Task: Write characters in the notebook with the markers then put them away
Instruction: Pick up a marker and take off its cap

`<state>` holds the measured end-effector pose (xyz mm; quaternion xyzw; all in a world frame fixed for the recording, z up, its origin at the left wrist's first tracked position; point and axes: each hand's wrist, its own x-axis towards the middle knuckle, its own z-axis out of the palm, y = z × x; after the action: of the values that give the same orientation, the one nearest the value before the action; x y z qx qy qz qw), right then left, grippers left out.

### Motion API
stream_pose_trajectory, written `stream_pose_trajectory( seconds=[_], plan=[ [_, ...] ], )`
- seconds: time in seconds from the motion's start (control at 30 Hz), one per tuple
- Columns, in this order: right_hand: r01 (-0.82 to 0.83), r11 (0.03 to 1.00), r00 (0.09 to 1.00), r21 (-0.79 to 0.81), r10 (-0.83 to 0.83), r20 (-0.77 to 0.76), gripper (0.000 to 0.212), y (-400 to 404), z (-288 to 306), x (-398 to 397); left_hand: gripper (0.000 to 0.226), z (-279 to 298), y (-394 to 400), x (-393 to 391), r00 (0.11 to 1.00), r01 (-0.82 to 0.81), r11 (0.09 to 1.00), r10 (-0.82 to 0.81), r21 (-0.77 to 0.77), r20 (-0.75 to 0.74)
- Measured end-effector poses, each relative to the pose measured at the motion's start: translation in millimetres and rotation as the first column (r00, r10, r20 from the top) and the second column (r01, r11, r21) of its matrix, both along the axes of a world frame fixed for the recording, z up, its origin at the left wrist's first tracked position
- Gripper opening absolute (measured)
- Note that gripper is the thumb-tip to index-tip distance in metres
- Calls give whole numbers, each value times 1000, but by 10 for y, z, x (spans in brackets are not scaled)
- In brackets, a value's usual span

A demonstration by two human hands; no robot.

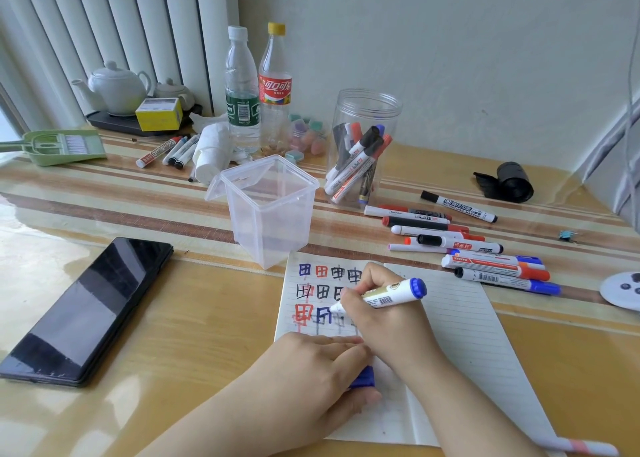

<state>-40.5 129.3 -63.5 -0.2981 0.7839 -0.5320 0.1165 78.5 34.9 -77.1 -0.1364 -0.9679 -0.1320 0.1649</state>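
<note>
The right hand point(367, 304) fingers grip the light, rigid blue marker point(388, 295) low on its barrel; the left hand point(322, 370) fingers, closed on the cap point(363, 378), pin the thin notebook point(457, 321).

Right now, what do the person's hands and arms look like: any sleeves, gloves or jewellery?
Both the left hand and the right hand are bare, with no gloves, rings or watch visible. Both forearms are uncovered up to the frame's bottom edge; no sleeve shows. Fingernails look short and unpainted.

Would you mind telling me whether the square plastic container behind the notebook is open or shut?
Open. The square plastic container stands upright, its hinged lid hanging off the left rim, and nothing shows inside through the clear walls.
</note>
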Motion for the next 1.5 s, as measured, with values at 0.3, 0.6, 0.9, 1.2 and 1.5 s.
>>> stream_pose_trajectory(
  seconds=[0.3,0.6,0.9,1.2,1.5],
  plan=[
    [-41,998,999,42,40,14,26,0,17,21,23,18,0,-3,1000,18,1000,-18,5,-16],
    [59,990,994,-127,-46,101,36,42,59,-52,26,55,-86,-23,994,-69,939,36,337,102],
    [129,942,958,-311,-38,284,35,104,445,-463,9,438,-358,-546,929,-313,765,123,562,350],
    [141,931,947,-338,-27,320,44,81,346,-622,25,229,-458,-869,951,-298,740,175,603,255],
    [85,954,963,-287,-5,269,28,36,230,-598,18,237,-364,-858,964,-259,849,198,461,176]
  ],
)
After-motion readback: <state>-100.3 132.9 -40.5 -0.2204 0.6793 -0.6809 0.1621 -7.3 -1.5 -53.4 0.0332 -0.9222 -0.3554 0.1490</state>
